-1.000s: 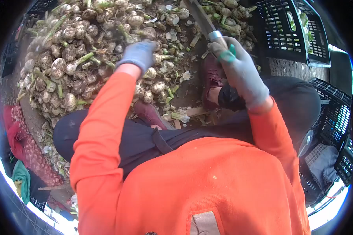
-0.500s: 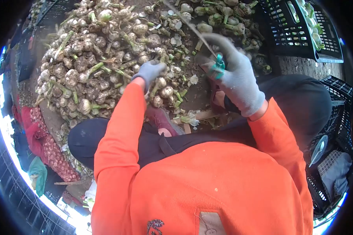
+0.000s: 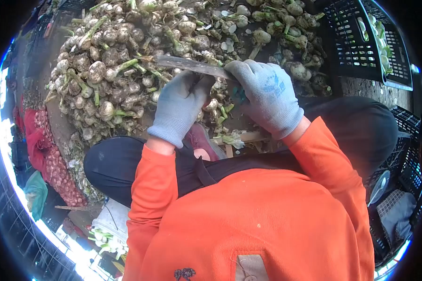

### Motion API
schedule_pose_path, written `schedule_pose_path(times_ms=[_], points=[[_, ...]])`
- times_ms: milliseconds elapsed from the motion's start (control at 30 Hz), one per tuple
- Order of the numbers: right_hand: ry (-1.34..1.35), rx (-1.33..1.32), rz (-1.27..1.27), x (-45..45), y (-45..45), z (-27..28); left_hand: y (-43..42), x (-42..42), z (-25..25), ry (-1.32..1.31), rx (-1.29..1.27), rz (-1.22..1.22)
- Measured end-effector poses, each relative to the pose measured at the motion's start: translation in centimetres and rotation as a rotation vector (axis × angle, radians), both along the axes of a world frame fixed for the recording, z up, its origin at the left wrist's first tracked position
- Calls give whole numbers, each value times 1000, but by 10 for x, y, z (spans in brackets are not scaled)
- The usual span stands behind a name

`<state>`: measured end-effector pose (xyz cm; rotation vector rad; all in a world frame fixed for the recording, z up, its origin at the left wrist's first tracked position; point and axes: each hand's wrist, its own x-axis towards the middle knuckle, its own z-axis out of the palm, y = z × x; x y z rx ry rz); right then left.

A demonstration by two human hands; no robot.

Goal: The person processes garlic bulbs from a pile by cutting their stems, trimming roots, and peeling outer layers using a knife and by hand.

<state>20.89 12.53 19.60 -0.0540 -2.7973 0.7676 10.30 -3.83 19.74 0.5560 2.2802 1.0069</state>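
Observation:
My right hand, in a grey-blue glove, is closed around the green-wrapped handle of a knife. Its long, dirty blade points left and lies across the top of my left hand's fingers. My left hand, gloved alike, has its fingers curled together just below the blade, the fingertips dark with dirt. Whatever those fingers hold is hidden. Beyond both hands spreads a big heap of soil-covered garlic bulbs with cut green stems.
Upper right stands a black plastic crate with pale trimmed pieces behind it. More black crates are at my right. Lower left lie a red mesh sack of bulbs and a white bucket. My red shoe is below my hands.
My left hand has come back from the heap towards me, its fingers closed. My right hand has lowered and swung the knife from pointing up and away to lying leftward over the left hand.

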Motion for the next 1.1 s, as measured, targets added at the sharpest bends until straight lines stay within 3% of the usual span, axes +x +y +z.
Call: schedule_pose_path(times_ms=[133,167,233,333,433,467,533,567,600,733,1067,1100], points=[[-119,-66,-66,-1,-1,-32,-15,-6,-26,39,233,157],[-196,-62,-84,5,8,-56,-16,-10,-9,-103,299,266],[-330,-158,-145,10,3,-48,-26,-31,-19,380,227,203],[-250,-307,-198,4,-7,-29,-25,-37,-12,335,182,200],[-361,-605,-343,2,-7,-45,-14,-36,-21,194,479,296],[-347,-620,-348,0,-6,-45,-11,-31,-21,-99,564,414],[-336,-645,-362,0,-6,-45,1,-17,-16,-433,608,509],[-336,-633,-381,0,-5,-41,5,-12,-17,-600,623,554],[-331,-624,-399,-3,-4,-34,7,-11,-21,-666,603,411],[-196,-402,-355,1,-1,-29,14,-9,-28,-572,389,203],[-25,59,-29,3,3,-4,3,-13,-37,-562,369,-26],[-12,72,-3,4,2,-4,-3,-12,-42,-424,324,-68]])
